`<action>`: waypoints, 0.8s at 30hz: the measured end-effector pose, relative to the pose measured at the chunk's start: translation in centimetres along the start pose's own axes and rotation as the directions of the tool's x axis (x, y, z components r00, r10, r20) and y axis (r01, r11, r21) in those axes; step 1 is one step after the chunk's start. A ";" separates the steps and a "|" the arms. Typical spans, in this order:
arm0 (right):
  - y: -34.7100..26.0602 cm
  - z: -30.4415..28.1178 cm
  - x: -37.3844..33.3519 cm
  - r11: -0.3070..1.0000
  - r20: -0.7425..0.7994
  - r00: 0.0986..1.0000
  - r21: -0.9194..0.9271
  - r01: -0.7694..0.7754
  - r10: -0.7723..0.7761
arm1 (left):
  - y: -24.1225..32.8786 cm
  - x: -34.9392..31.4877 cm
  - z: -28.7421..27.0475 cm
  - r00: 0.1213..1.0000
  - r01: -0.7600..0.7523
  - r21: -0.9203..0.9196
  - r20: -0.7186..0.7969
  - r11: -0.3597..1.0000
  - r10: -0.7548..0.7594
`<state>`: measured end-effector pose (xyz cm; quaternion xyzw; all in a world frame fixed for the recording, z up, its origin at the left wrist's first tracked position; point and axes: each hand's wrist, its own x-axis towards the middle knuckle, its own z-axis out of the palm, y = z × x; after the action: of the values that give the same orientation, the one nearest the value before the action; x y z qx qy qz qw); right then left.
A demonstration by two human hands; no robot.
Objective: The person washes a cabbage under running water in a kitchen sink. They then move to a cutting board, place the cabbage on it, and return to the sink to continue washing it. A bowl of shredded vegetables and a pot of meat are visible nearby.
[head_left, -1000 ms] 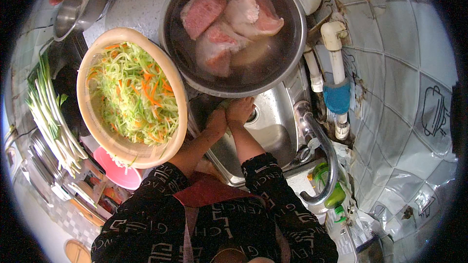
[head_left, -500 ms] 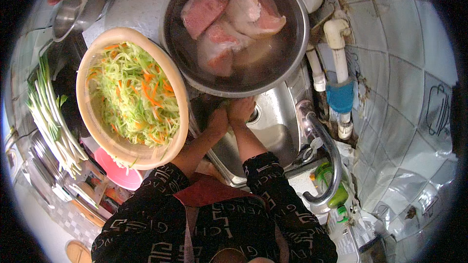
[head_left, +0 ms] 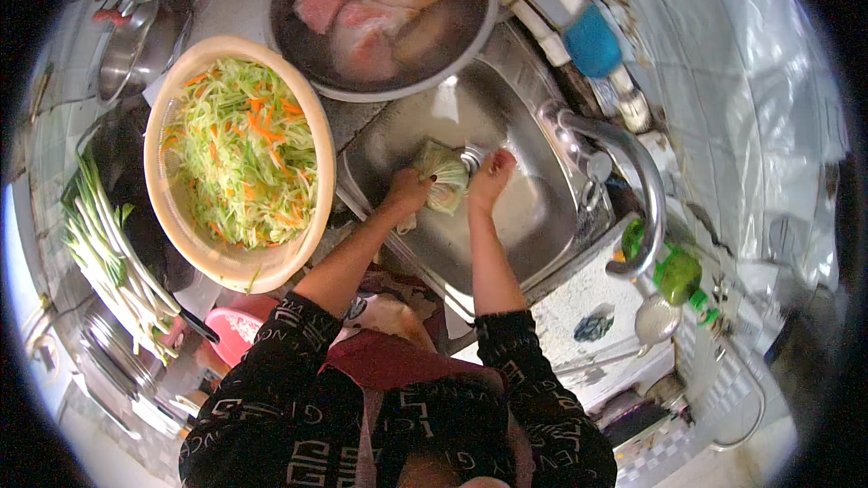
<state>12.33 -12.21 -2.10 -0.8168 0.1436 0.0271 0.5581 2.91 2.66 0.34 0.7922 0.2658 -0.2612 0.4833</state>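
Over the steel sink [head_left: 533, 235], my left hand [head_left: 411, 192] is closed on a wet, pale green cloth bundle [head_left: 443, 183], which seems to have shredded vegetable inside. My right hand [head_left: 491, 176] is just right of the bundle, beside the drain strainer [head_left: 470, 156]; its fingers are curled in, and whatever they hold is hidden. To the left of the sink, a peach-coloured colander [head_left: 323, 140] is heaped with shredded green vegetable and carrot [head_left: 240, 158].
A large metal basin [head_left: 488, 27] with chunks of raw meat [head_left: 389, 18] in water stands beyond the sink. A curved faucet [head_left: 651, 181] rises at the right. Spring onions [head_left: 117, 262] lie far left, near a pink bowl [head_left: 237, 330]. A green bottle [head_left: 678, 276] stands right of the faucet.
My view has shifted, so the basin sits higher and more of the sink shows. My hands, together under the basin's rim before, are now apart, and the cloth bundle has come into sight.
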 end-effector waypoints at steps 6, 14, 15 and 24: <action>-5.4 -6.7 -8.0 0.233 0.713 0.541 0.491 -0.839 0.447 | -1.6 -3.3 0.8 0.920 0.225 -0.725 0.378 0.651 0.103; -7.7 -3.4 -10.2 0.913 0.209 0.918 0.163 -0.373 0.337 | 3.8 -6.4 -0.4 0.976 0.173 -0.109 0.154 0.979 -0.155; -7.7 -3.5 -10.4 0.918 0.189 0.931 0.193 -0.346 0.311 | 4.1 -6.6 -0.4 0.996 0.060 -0.010 0.065 0.998 -0.059; -11.3 -0.7 -5.5 0.547 0.382 0.749 -0.836 0.031 0.542 | 1.5 -5.6 0.5 0.979 0.035 0.024 0.198 0.999 -0.039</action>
<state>10.00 -7.95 9.48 -0.8896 0.0550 0.4339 0.1319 -0.18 0.71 4.83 0.7621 0.2281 -0.3506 0.4943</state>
